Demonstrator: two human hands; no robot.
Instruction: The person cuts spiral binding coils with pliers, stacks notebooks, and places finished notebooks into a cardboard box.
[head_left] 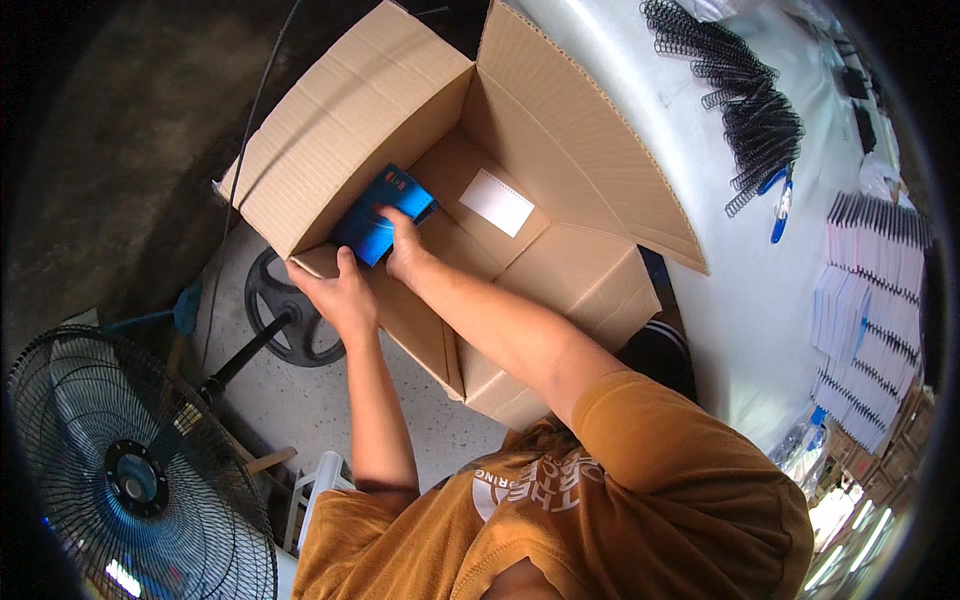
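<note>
An open brown cardboard box (560,160) sits in front of me with its flaps spread. Inside it lies a blue stack of small booklets (380,215) near the left wall. My right hand (405,245) reaches into the box and grips the blue stack from its right side. My left hand (340,295) holds the box's near rim, thumb over the edge, just below the stack. A white label (497,202) lies on the box floor.
A standing fan (130,470) with a round base (290,320) is at the lower left on the floor. To the right a white table (730,300) carries black spiral binding coils (750,100), a blue pen (780,215) and rows of spiral notebooks (870,310).
</note>
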